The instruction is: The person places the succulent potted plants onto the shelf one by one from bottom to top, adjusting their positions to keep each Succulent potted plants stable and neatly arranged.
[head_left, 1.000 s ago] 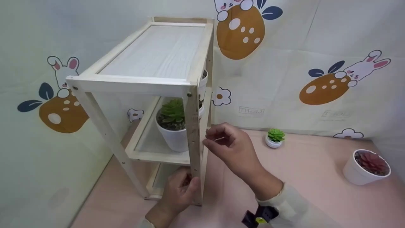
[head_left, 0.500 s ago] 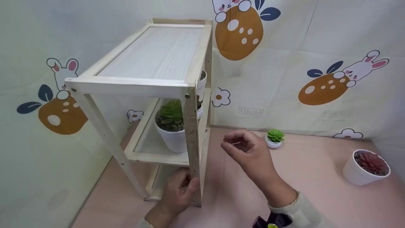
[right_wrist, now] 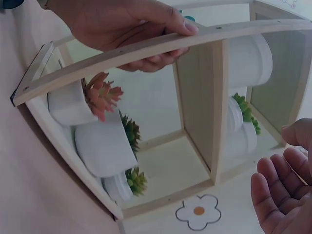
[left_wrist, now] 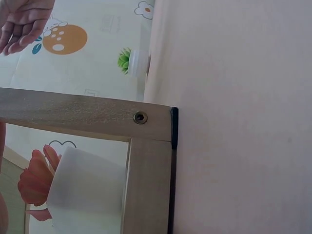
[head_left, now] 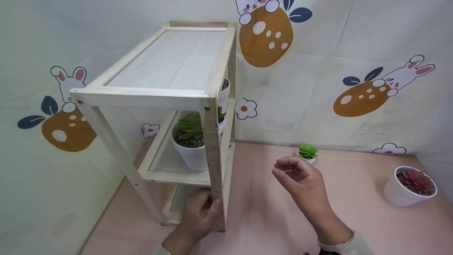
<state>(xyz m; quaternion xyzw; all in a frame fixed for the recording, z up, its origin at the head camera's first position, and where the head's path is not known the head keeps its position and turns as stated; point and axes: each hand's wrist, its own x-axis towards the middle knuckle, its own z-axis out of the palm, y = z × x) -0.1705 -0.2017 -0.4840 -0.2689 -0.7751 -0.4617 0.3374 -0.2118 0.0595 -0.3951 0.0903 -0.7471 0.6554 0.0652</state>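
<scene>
- I see a small green succulent (head_left: 308,151) in a low white pot, standing on the pink surface (head_left: 354,212) against the backdrop, just beyond the fingertips of the right hand (head_left: 300,180).
- Well off to the right of that hand sits a red succulent (head_left: 416,181) in a larger white pot, near the corner.
- Behind everything hangs a pale cloth backdrop (head_left: 318,106) printed with brown eggs, rabbits, dark leaves and small flowers.
- In the left wrist view I make out the same little green plant (left_wrist: 130,61) lying at the seam where surface meets backdrop.
</scene>
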